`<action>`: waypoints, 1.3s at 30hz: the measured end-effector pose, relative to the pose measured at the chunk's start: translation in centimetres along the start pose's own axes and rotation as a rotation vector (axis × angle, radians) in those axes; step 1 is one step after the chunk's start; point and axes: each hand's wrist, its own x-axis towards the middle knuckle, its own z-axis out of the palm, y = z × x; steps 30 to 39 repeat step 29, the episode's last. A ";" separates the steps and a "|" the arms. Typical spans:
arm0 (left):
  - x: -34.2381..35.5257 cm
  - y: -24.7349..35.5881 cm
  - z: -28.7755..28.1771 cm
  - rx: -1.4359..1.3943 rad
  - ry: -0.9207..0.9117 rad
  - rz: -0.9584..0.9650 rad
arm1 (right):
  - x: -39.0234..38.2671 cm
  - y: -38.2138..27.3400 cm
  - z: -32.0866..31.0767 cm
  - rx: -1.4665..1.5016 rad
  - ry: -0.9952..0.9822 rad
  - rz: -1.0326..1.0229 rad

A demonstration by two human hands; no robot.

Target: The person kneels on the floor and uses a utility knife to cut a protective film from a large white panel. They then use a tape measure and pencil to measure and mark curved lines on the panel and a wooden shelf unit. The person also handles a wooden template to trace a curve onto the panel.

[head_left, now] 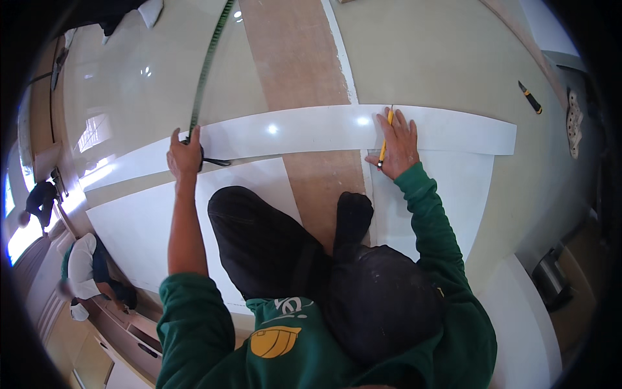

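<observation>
My left hand point(184, 155) is closed around a tape measure, whose dark case and strap are partly hidden by my fingers. Its green blade point(208, 61) runs away from me across the shiny floor. Under both hands lies a long white strip point(304, 131), stretching from left to right. Toward its right part, my right hand point(400, 144) rests on the strip with a yellow pencil point(388, 133) held against the fingers. Nearer to me are a white sheet point(155, 223) on the left and another white sheet point(447, 188) on the right.
A brown board strip point(295, 58) crosses the floor between my legs and beyond. A utility knife point(530, 98) lies at the far right. To the left, a person in a white top point(83, 266) bends by wooden drawers point(120, 334); another person point(42, 202) is farther back.
</observation>
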 end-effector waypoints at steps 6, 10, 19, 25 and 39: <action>7.4 1.6 -0.1 0.139 0.057 -0.006 | 2.3 1.3 -1.1 -0.130 -0.102 0.041; 12.9 4.5 -0.9 0.165 0.082 -0.013 | 3.7 2.2 -2.4 -0.088 -0.141 -0.019; 19.5 0.7 0.7 0.143 0.216 0.010 | 10.0 6.1 -4.7 -0.221 -0.072 -0.001; 10.3 -0.1 3.1 -0.069 0.179 0.285 | 17.0 7.1 -6.4 0.295 -0.002 0.025; 2.6 4.7 4.1 -0.182 0.009 0.719 | 27.1 3.9 -2.7 0.219 0.499 0.165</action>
